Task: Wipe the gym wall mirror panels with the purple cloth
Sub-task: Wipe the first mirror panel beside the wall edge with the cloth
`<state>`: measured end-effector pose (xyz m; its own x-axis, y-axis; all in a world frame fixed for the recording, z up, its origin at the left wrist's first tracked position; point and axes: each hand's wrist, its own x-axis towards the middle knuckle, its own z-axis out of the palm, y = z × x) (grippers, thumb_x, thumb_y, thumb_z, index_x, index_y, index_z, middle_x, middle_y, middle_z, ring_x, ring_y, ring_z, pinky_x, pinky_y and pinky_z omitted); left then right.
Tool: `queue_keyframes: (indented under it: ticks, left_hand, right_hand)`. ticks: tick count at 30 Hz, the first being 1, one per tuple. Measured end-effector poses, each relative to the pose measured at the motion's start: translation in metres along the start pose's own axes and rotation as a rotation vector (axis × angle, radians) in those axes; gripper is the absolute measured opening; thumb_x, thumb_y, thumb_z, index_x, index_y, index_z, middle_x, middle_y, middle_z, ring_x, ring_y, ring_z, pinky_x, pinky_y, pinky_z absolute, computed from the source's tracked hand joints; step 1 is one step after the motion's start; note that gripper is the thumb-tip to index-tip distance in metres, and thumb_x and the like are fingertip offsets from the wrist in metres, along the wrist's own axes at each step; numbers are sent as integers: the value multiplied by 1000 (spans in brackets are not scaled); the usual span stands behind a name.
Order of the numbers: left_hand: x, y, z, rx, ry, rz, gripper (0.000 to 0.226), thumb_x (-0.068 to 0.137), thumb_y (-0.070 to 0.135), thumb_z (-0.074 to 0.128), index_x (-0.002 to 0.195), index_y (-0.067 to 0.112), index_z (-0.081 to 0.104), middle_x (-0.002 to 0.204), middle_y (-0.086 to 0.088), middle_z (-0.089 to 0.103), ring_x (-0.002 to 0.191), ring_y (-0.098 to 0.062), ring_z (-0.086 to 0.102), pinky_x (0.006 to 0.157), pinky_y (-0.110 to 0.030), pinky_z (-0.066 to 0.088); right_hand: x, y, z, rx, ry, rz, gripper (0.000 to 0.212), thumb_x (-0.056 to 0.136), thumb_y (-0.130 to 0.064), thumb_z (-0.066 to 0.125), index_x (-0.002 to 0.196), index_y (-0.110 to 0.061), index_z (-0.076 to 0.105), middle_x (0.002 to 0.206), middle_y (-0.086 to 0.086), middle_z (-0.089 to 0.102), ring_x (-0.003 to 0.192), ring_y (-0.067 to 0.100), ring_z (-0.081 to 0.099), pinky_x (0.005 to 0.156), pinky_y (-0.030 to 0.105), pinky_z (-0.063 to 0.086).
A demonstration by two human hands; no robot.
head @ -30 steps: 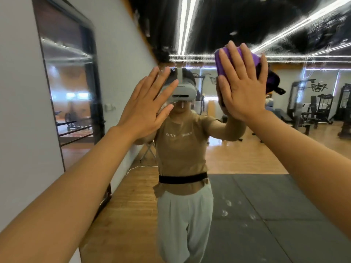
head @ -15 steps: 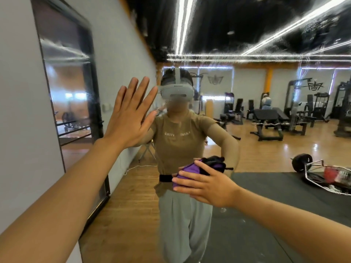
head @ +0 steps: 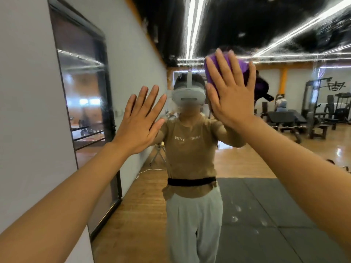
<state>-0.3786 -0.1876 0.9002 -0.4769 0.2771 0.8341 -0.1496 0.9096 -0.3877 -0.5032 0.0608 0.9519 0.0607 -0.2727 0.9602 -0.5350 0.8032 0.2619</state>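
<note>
**Purple cloth pressed high on the mirror under a flat right hand**

The mirror fills most of the view, and everything here is placed against it. The right hand is raised to the upper middle of the glass, fingers straight and spread, palm flat against the purple cloth, which is sandwiched between the hand and the mirror. The cloth shows as a bunched purple pad past the fingertips and along the thumb side of the hand; a darker fold of it appears beyond the little-finger side, though that part may be its reflection. The fingers are not curled round the cloth; they press it flat.

The left hand is lower on the mirror and nearer its left edge, also released, with fingers straight and fanned, palm facing the glass. Whether it quite touches the surface cannot be told. It holds nothing.

Between the two hands the mirror shows the person's reflection: a grey headset, a tan T-shirt, a black waist belt and pale trousers. Lower in the mirror lie a wooden floor and dark mats; to the right of the cloth stand gym machines. Beyond the mirror's left edge runs a grey wall with a dark-framed glass door
</note>
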Motion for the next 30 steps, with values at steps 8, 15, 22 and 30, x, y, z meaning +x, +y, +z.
queue_keyframes:
  ticks: [8, 15, 22, 30]
  left_hand:
    - [-5, -23, -13, 42, -34, 102, 63, 107, 45, 24, 162, 19, 11, 170, -6, 3, 156, -23, -3, 126, -38, -4]
    - [-37, -43, -16, 25, -20, -70, 64, 105, 49, 24, 162, 23, 10, 170, -7, 4, 155, -20, -9, 125, -35, -10]
    - [-68, -58, -12, 20, -15, -131, 65, 104, 47, 27, 162, 24, 7, 170, -6, 0, 155, -18, -13, 123, -32, -14]
    - [-80, -75, -7, 2, 38, -45, 63, 105, 41, 33, 161, 20, 16, 169, -6, 8, 156, -19, -6, 124, -32, -13]
  right_hand:
    - [-183, -70, 15, -10, -287, -799, 66, 104, -47, 41, 162, -27, 15, 170, -2, 7, 157, 24, 2, 123, 59, -3]
    - [-125, -54, 20, 33, -275, -1007, 53, 107, -43, 27, 158, -30, 30, 165, -6, 25, 154, 16, 11, 125, 53, -6]
    - [37, -32, 8, 9, -62, -324, 53, 110, -45, 23, 161, -29, 25, 167, -1, 24, 154, 24, 20, 121, 54, 10]
    - [-56, -103, 19, 14, -50, -321, 57, 108, -44, 23, 162, -25, 18, 168, 3, 17, 155, 25, 12, 122, 55, 0]
